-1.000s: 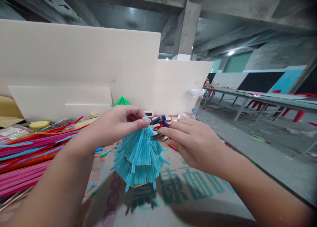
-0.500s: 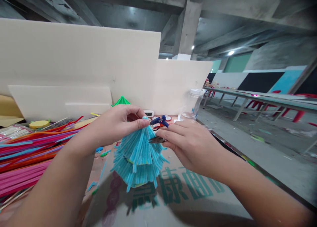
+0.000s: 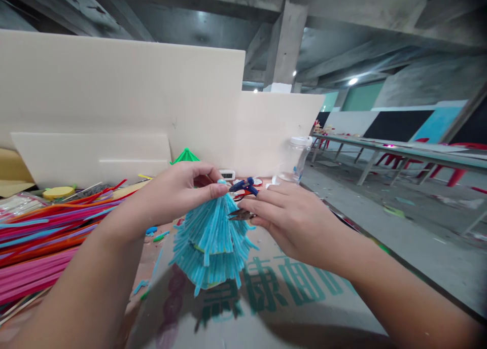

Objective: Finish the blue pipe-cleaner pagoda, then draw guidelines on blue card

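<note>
My left hand (image 3: 178, 192) pinches the top of the blue straw tree (image 3: 213, 237), right hand (image 3: 292, 219) fingers gripping small snips (image 3: 239, 215) beside it; layered, fringed cone.

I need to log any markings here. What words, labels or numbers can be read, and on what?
Large green Chinese characters on the cardboard sheet: partly hidden by the blue straw tree and arms; one looks like "康", the rest not surely readable.
Small white device behind the hands: too small to read.

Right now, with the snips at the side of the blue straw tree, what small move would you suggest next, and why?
Probably ease the snips in the right hand onto the straw tips on the blue straw tree, since the left hand already pinches its top steady.
</note>
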Tool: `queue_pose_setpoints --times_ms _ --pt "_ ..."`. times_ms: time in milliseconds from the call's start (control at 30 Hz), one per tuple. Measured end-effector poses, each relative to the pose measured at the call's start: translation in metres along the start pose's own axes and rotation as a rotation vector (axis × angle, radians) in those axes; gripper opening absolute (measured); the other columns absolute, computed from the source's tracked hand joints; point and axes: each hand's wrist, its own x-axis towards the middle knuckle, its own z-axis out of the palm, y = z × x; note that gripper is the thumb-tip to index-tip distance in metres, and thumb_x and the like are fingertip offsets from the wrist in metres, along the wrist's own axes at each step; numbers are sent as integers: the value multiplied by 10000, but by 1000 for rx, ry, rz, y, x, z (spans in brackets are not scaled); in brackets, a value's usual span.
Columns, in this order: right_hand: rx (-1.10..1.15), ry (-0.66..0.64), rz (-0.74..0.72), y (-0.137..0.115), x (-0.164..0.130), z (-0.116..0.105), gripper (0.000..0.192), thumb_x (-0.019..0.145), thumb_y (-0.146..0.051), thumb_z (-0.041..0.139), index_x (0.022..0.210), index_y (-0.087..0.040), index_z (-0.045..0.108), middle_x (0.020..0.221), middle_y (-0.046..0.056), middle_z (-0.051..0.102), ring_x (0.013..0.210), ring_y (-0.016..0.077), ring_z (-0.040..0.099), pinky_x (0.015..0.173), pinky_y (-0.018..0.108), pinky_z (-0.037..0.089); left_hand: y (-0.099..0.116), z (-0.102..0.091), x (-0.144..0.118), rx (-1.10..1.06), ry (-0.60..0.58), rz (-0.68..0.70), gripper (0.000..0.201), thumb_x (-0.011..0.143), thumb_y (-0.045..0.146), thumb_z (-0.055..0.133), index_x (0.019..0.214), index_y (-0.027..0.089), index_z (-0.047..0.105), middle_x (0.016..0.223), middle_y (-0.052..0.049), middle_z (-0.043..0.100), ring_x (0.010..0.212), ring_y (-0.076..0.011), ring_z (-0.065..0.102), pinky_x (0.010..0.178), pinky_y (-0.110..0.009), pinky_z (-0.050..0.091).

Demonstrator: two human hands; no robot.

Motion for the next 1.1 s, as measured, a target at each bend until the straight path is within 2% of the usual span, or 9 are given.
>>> queue_pose_setpoints --times_ms 233,400,667,833,1100 --pt "-19 8 -9 -2 0 3 308 950 -137 487 1212 -153 649 970 97 712 956 259 653 851 419 473 2 0 1 -18 -3 -12 356 898 549 597 823 202 631 769 11 605 729 -155 546 620 -262 410" --pt "-42 23 -14 -2 -2 5 277 928 -99 500 1145 -153 664 906 71 699 895 255 656 803 410 478 1 0 0 -21 -6 -13 351 899 545 598 830 202 629 777 10 609 741 -158 552 635 -267 418" --pt "-2 95 -28 1 -2 2 270 977 -166 481 1186 -133 648 925 95 702 870 252 644 766 396 486 2 -1 0 1 -2 -2 358 902 543 594 819 198 637 760 16 606 720 -145 545 619 -253 410" --pt "-1 39 -14 -1 -1 1 289 974 -166 488 1215 -149 646 963 103 720 946 253 659 851 416 488 2 -1 0 1 3 -5 355 901 541 595 818 198 629 757 19 598 714 -143 540 617 -250 408" --pt "8 4 18 -5 0 -3 306 979 -157 467 1220 -158 655 960 98 727 964 260 671 856 429 489 1 -1 0 29 7 4 362 908 550 578 824 202 631 792 5 619 738 -159 553 632 -266 412"
